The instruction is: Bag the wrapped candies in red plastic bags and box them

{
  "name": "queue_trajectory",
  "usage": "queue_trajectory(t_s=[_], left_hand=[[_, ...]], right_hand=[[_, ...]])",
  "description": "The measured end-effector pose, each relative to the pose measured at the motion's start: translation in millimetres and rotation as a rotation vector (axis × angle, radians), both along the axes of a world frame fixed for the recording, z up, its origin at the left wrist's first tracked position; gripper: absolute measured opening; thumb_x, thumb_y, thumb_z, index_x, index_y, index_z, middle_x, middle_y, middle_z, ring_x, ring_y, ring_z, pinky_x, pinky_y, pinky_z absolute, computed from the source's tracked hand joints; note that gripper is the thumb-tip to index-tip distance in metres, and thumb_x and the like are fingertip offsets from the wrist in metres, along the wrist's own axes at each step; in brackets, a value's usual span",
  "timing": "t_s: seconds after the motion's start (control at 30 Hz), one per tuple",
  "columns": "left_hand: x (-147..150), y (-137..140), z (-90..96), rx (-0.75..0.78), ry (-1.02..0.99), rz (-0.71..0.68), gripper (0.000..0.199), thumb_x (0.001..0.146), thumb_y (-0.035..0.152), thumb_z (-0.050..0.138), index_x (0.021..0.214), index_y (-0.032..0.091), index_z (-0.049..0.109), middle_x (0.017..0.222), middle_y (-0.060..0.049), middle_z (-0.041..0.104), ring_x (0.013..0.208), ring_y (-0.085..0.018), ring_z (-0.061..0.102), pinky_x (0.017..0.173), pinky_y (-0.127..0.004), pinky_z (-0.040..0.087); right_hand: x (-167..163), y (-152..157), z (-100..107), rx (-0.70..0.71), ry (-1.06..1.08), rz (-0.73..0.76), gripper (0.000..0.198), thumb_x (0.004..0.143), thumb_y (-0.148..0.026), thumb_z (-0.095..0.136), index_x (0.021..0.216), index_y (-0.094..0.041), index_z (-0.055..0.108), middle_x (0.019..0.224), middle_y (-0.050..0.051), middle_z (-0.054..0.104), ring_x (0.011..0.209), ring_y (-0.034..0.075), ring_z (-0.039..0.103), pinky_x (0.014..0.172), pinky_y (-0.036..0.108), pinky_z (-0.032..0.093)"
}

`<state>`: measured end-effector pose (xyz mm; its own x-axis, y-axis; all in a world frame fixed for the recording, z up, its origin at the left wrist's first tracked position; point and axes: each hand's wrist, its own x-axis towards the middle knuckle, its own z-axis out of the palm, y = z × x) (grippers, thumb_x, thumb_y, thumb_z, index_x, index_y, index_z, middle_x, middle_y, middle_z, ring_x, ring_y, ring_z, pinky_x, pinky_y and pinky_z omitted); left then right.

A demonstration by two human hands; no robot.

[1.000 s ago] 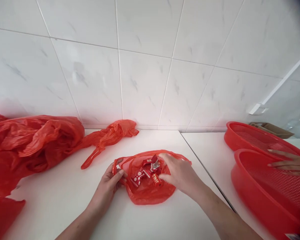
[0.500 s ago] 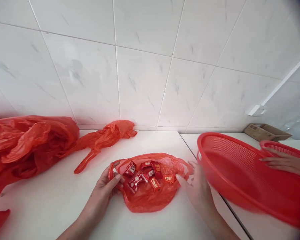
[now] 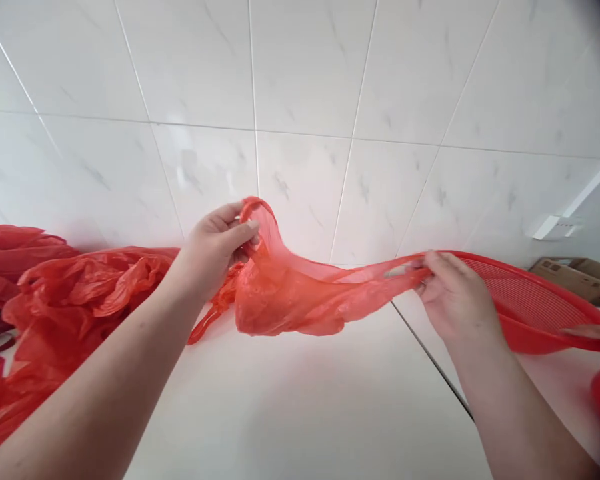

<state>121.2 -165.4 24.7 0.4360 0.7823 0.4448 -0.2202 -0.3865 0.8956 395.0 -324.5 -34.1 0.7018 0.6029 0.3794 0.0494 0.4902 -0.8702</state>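
A thin red plastic bag (image 3: 290,297) hangs in the air above the white table, stretched between my two hands. My left hand (image 3: 225,237) pinches one handle of it, raised higher than the other side. On the right, my right hand (image 3: 455,287) grips the opposite handle, pulled out sideways. The bag's lower left part bulges, but its contents are hidden behind the red film. Just behind my right hand is a large red mesh basket (image 3: 535,300).
Crumpled red plastic bags (image 3: 100,293) are heaped on the left of the white table (image 3: 305,400). Another person's hand (image 3: 593,333) touches the basket's rim at right. A cardboard box (image 3: 580,277) stands by the tiled wall (image 3: 305,180), below a white socket (image 3: 557,228).
Both hands have lifted the bag off the table and drawn its handles apart. The wrapped candies seen inside it are now out of sight. The red basket sits differently, farther back.
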Motion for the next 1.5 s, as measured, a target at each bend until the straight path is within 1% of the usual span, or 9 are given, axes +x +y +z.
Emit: queue_trajectory(t_s=[0.27,0.43,0.67,0.8,0.9,1.13,1.23,1.37,1.5], left_hand=[[-13.3,-0.8,7.4,0.182,0.211,0.318,0.014,0.075,0.031,0.064,0.072,0.018,0.061,0.069,0.000,0.060,0.062,-0.011,0.054,0.058,-0.022,0.044],[-16.2,-7.9,6.4,0.283,0.384,0.439,0.021,0.074,0.036,0.067,0.065,0.019,0.059,0.053,0.004,0.046,0.044,-0.007,0.036,0.041,-0.020,0.026],[11.0,-24.3,-9.8,0.078,0.238,0.017,0.019,0.077,0.034,0.066,0.075,0.019,0.054,0.061,0.002,0.057,0.052,-0.011,0.054,0.051,-0.023,0.044],[26.5,-38.7,-22.2,0.034,0.194,-0.223,0.018,0.078,0.029,0.066,0.076,0.018,0.052,0.067,0.001,0.058,0.061,-0.011,0.057,0.060,-0.026,0.048],[31.4,-47.9,-35.9,0.026,0.107,-0.403,0.015,0.081,0.030,0.063,0.082,0.019,0.053,0.074,-0.001,0.059,0.066,-0.013,0.059,0.060,-0.027,0.048],[31.2,-53.0,-90.0,0.574,0.257,0.071,0.032,0.071,0.024,0.074,0.098,0.024,0.058,0.093,-0.003,0.059,0.088,-0.019,0.055,0.077,-0.033,0.046],[34.8,-47.4,-108.5,0.663,0.358,0.164,0.012,0.079,0.017,0.064,0.088,0.023,0.061,0.083,-0.001,0.057,0.076,-0.016,0.052,0.070,-0.030,0.043],[35.7,-40.9,-115.3,0.422,0.301,0.215,0.012,0.084,0.014,0.054,0.074,0.020,0.054,0.083,0.000,0.054,0.079,-0.013,0.050,0.071,-0.026,0.040],[35.2,-42.7,-116.0,0.003,0.207,-0.008,0.017,0.092,0.030,0.046,0.078,0.020,0.046,0.081,0.001,0.052,0.075,-0.011,0.048,0.069,-0.024,0.040]], right_hand=[[-9.4,24.1,6.8,-0.066,0.134,0.084,0.025,0.067,-0.036,0.074,0.069,-0.019,0.056,0.079,0.001,0.059,0.066,0.013,0.055,0.053,0.024,0.046],[-7.5,30.2,8.9,-0.073,0.203,0.169,0.031,0.065,-0.037,0.075,0.070,-0.021,0.049,0.093,0.003,0.064,0.078,0.018,0.062,0.064,0.030,0.052],[-53.7,41.7,1.7,0.041,0.140,0.341,0.042,0.081,-0.064,0.052,0.088,-0.023,0.054,0.045,-0.009,0.036,0.034,0.006,0.023,0.035,0.019,0.022],[-94.6,34.5,-11.2,-0.144,-0.165,0.527,0.043,0.087,-0.056,0.048,0.118,-0.025,0.052,0.053,-0.006,0.049,0.046,0.011,0.044,0.045,0.021,0.034],[-107.0,33.3,-19.7,-0.348,-0.374,0.646,0.031,0.085,-0.051,0.056,0.090,-0.021,0.060,0.064,-0.002,0.054,0.057,0.011,0.049,0.056,0.024,0.041],[-99.7,44.1,-29.0,-0.395,-0.247,0.511,0.042,0.088,-0.053,0.050,0.067,-0.017,0.054,0.055,-0.004,0.041,0.053,0.010,0.040,0.052,0.023,0.033],[-93.9,46.1,-35.1,-0.394,-0.281,0.545,0.046,0.093,-0.050,0.041,0.062,-0.017,0.051,0.052,-0.003,0.043,0.050,0.010,0.039,0.050,0.023,0.032],[-75.8,44.2,-38.7,-0.402,-0.414,0.717,0.042,0.094,-0.048,0.040,0.098,-0.016,0.066,0.059,-0.001,0.054,0.047,0.009,0.040,0.052,0.024,0.036],[-57.9,41.7,-38.4,-0.329,-0.425,0.936,0.053,0.093,-0.054,0.032,0.114,-0.019,0.066,0.079,0.005,0.058,0.076,0.017,0.053,0.079,0.033,0.044]])
